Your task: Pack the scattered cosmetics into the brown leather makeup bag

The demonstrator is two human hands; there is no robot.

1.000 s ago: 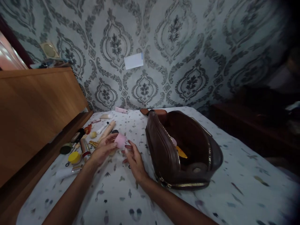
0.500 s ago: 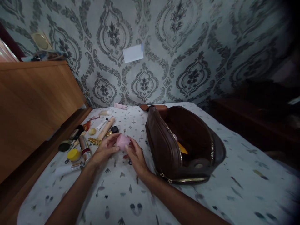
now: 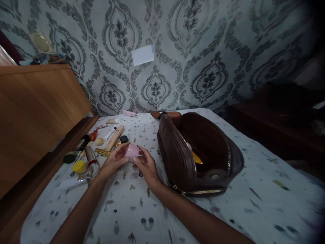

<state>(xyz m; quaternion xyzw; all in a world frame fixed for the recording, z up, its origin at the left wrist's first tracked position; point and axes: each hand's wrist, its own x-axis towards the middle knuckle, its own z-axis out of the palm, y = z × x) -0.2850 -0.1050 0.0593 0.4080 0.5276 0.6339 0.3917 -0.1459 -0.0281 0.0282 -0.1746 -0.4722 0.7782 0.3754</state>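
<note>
Since a second ago, our right hand point(image 3: 147, 166) is wrapping closer around a small, round, pale pink pot point(image 3: 132, 152) that looks like plastic. Its thumb is now resting on the near right side. Our left hand point(image 3: 114, 162) is keeping hold of the other side. So both hands are now sharing the pot, and it is being handled outside the bag.

Each grip is curling partly closed, just as wide as the pot, and holding nothing else that we can see. We are keeping the pot above the white cloth with little pictures point(image 3: 119, 206), left of the big, open, dark brown, leather-looking bag point(image 3: 175, 156).

One end of the pot seems to be pointing up, leaning a little. It is looking nearly as wide as tall, so we are not sure about its long axis. We cannot tell which end is opening.
</note>
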